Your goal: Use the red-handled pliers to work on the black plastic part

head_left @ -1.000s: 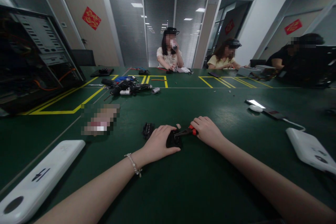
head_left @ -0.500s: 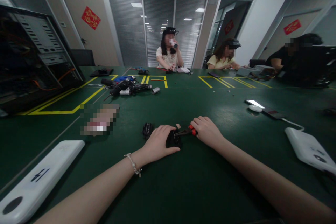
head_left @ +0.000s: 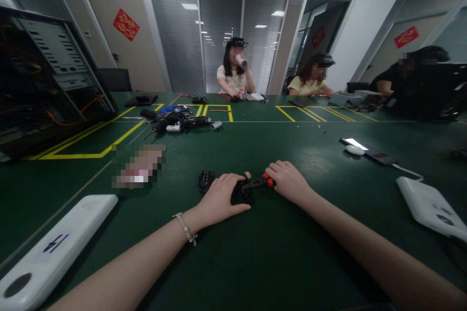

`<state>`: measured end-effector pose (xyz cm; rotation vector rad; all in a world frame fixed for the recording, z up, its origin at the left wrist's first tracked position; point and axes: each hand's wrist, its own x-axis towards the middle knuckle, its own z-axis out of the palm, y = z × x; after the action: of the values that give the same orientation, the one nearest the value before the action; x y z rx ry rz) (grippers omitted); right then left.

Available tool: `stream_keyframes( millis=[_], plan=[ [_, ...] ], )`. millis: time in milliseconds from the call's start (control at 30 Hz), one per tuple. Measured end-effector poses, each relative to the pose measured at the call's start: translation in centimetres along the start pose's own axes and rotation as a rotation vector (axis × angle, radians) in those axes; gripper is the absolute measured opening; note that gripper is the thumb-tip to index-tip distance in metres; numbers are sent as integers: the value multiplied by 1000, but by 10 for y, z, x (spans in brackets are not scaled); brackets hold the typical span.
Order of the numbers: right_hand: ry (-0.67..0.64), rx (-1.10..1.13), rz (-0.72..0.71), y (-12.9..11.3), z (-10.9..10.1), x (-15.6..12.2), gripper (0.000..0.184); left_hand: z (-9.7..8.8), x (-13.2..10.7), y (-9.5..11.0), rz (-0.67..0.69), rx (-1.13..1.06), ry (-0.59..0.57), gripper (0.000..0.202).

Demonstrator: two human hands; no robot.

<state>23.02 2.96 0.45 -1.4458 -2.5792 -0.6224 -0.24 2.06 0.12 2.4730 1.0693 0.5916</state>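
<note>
My left hand point(head_left: 219, 199) grips a small black part point(head_left: 241, 194) against the green table, thumb on the near side and fingers over the far side. My right hand point(head_left: 288, 180) is closed around the red handles of a pair of pliers point(head_left: 259, 183). The pliers' dark jaws point left and meet the black part; whether they pinch it I cannot tell. Just left of my left hand lies another black piece point(head_left: 205, 181), partly covered by it. A small pale scrap point(head_left: 248, 174) sits beyond the plier jaws.
An open computer case point(head_left: 54, 77) stands at left. A black power drill point(head_left: 168, 120) lies with other tools behind my hands. White devices point(head_left: 58, 248) flank me, and a phone point(head_left: 365, 150) with a cable is at right. People point(head_left: 236, 75) sit across the table point(head_left: 255, 257).
Almost nothing differs. My right hand and the pliers have shifted very slightly; my left hand stays on the black part.
</note>
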Motion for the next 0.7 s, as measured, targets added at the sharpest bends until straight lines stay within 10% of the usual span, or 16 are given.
stream_keyframes(
  millis=[700],
  plan=[
    [2,-4,-3,-1,-1,0,21,1,-1,0,-1,1,17,57]
  ],
)
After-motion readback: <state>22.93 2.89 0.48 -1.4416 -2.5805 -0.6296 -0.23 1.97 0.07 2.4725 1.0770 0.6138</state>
